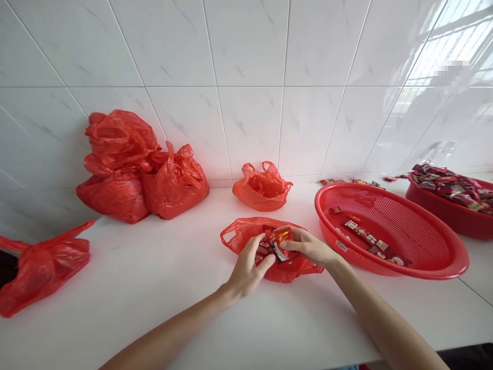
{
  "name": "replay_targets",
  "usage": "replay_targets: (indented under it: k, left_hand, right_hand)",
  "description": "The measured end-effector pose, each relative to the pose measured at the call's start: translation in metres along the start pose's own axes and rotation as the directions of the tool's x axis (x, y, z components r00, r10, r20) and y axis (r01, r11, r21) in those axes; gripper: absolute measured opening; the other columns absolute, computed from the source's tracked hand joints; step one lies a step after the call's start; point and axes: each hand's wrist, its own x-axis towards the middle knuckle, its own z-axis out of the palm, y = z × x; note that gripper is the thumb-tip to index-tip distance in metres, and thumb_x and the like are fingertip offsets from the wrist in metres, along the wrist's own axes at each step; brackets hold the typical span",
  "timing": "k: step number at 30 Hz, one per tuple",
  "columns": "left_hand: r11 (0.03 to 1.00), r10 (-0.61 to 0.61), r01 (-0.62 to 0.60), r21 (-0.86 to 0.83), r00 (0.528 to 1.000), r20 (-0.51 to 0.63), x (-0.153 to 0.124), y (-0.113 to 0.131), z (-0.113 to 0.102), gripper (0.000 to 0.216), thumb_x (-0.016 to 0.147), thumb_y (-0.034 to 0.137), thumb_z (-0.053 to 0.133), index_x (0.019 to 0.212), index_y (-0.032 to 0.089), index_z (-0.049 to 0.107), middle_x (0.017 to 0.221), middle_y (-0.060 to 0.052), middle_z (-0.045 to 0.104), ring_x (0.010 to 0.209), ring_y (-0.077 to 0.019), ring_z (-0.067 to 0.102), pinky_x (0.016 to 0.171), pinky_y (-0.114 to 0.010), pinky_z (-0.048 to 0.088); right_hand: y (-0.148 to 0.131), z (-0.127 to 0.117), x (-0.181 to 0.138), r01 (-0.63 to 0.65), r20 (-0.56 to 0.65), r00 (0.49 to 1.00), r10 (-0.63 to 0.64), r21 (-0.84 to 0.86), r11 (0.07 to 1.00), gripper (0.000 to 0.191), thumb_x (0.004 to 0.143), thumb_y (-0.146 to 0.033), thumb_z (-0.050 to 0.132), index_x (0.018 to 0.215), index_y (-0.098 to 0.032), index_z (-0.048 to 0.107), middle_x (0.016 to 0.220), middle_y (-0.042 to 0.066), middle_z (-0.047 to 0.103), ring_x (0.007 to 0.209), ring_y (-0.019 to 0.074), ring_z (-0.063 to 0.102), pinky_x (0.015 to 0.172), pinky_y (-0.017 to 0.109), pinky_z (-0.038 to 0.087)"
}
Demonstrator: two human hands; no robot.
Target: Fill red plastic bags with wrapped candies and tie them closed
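Note:
A small red plastic bag (246, 232) lies open on the white counter in front of me. My left hand (246, 268) is closed on its near edge, thumb and fingers pinching the plastic and a wrapped candy. My right hand (304, 245) comes from the right and pinches a bunch of red wrapped candies (278, 241) over the bag's mouth. Just right of the bag sits a red mesh basket (431, 226) with a few wrapped candies lying in it.
A second red basket (431, 203) heaped with candies stands at far right. Another small red bag (262, 188) sits by the tiled wall. A pile of filled red bags (134, 169) is at back left, one more red bag (40, 267) at the left counter edge.

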Motion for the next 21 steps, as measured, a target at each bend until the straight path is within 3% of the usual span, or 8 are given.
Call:
replay_targets:
  k: [3,7,11,13,16,19,21]
  left_hand:
    - [0.986,-0.111,0.113,-0.119,0.993,0.029,0.018,0.01,-0.005,0.045,0.086,0.04,0.065,0.127,0.02,0.062,0.125,-0.011,0.068,0.107,-0.0257,0.068,0.089,-0.039,0.057]
    - [0.997,-0.058,0.06,-0.045,0.997,0.049,0.039,0.02,-0.009,0.031,0.082,0.044,0.069,0.101,0.02,0.073,0.109,-0.008,0.072,0.103,-0.0255,0.066,0.091,-0.038,0.053]
    - [0.993,-0.044,0.068,-0.096,0.972,0.231,0.049,0.027,-0.011,0.034,0.086,0.05,0.064,0.086,0.017,0.073,0.085,-0.004,0.072,0.082,-0.0207,0.066,0.072,-0.031,0.052]
    - [0.987,-0.024,0.058,-0.151,0.975,0.223,0.05,0.028,-0.01,0.035,0.087,0.05,0.064,0.084,0.016,0.071,0.078,-0.003,0.07,0.074,-0.018,0.064,0.067,-0.028,0.05]
    - [0.981,0.019,-0.003,-0.194,0.996,0.084,0.051,0.026,-0.009,0.031,0.086,0.046,0.067,0.079,0.016,0.066,0.077,-0.001,0.067,0.072,-0.0157,0.061,0.07,-0.027,0.049]
    - [0.968,0.003,0.0,-0.253,1.0,0.011,0.052,0.023,-0.007,0.032,0.084,0.047,0.068,0.077,0.017,0.063,0.074,0.0,0.065,0.07,-0.0144,0.06,0.07,-0.027,0.049]
    - [0.961,-0.018,0.016,-0.277,1.0,-0.004,0.053,0.022,-0.007,0.033,0.083,0.048,0.069,0.077,0.017,0.062,0.074,0.001,0.064,0.07,-0.0144,0.059,0.069,-0.027,0.049]
  right_hand:
    - [0.001,0.004,-0.004,0.033,0.106,0.994,-0.025,-0.071,0.997,0.051,0.085,-0.037,0.075,0.131,-0.021,0.059,0.099,0.002,0.069,0.085,0.0157,0.063,0.079,0.03,0.051]
    - [0.002,0.007,-0.007,0.097,0.127,0.989,-0.081,-0.125,0.987,0.061,0.091,-0.041,0.068,0.145,-0.023,0.045,0.111,0.004,0.065,0.098,0.0164,0.061,0.087,0.031,0.051]
    - [0.0,0.005,-0.011,0.09,0.061,0.995,-0.081,-0.163,0.983,0.077,0.091,-0.041,0.067,0.156,-0.028,0.027,0.139,0.007,0.053,0.115,0.0172,0.057,0.102,0.034,0.046]
    - [-0.002,0.005,-0.012,0.075,0.06,0.996,-0.068,-0.129,0.989,0.08,0.091,-0.041,0.067,0.158,-0.029,0.023,0.131,0.006,0.059,0.107,0.016,0.061,0.099,0.034,0.048]
    - [-0.003,0.006,-0.011,0.11,0.09,0.99,-0.104,-0.058,0.992,0.074,0.088,-0.04,0.073,0.151,-0.024,0.039,0.107,0.004,0.068,0.092,0.0166,0.064,0.088,0.034,0.054]
    - [-0.001,0.008,-0.007,0.165,0.071,0.984,-0.165,-0.004,0.986,0.054,0.084,-0.04,0.076,0.132,-0.018,0.061,0.106,0.006,0.071,0.095,0.0204,0.066,0.084,0.035,0.056]
    - [0.002,0.009,-0.005,0.187,0.047,0.981,-0.188,0.028,0.982,0.048,0.085,-0.039,0.076,0.126,-0.017,0.065,0.105,0.007,0.072,0.094,0.0209,0.068,0.084,0.036,0.057]
